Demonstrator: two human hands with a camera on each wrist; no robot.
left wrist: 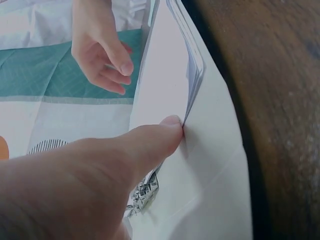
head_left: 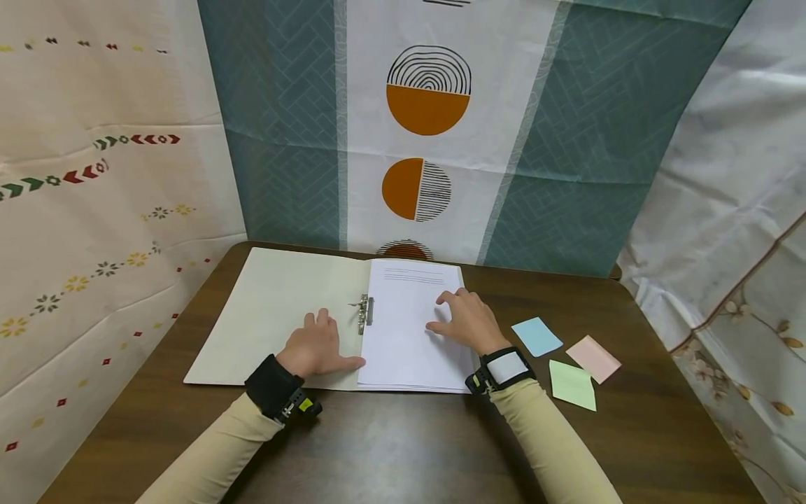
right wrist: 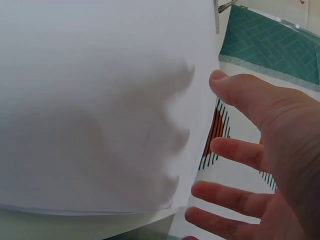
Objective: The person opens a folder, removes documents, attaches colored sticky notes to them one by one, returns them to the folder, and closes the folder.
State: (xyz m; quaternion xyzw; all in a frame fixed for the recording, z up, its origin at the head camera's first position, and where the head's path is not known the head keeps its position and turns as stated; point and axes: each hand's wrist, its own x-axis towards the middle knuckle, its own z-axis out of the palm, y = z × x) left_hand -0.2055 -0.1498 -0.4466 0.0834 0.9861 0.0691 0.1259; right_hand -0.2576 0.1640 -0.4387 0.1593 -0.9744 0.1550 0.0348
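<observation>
An open binder (head_left: pixel 277 308) lies flat on the brown table, with a stack of white paper (head_left: pixel 403 336) on its right side. Printed lines run across the top of the uppermost sheet. Along the fold sits a metal ring clip (head_left: pixel 363 313), also visible as the clip (left wrist: pixel 144 195) in the left wrist view. My left hand (head_left: pixel 315 348) is over the inner left cover, its thumb (left wrist: pixel 165 131) at the lower left edge of the paper stack. Above the sheets, my right hand (head_left: pixel 469 320) has its fingers spread and holds nothing; its shadow falls on the paper.
Right of the binder lie a blue sticky note (head_left: pixel 537 337), a pink sticky note (head_left: pixel 594 359) and a green sticky note (head_left: pixel 572 385), the pink and green ones touching. Patterned cloth (head_left: pixel 290 140) hangs behind the wooden table (head_left: pixel 390 448) and on both sides.
</observation>
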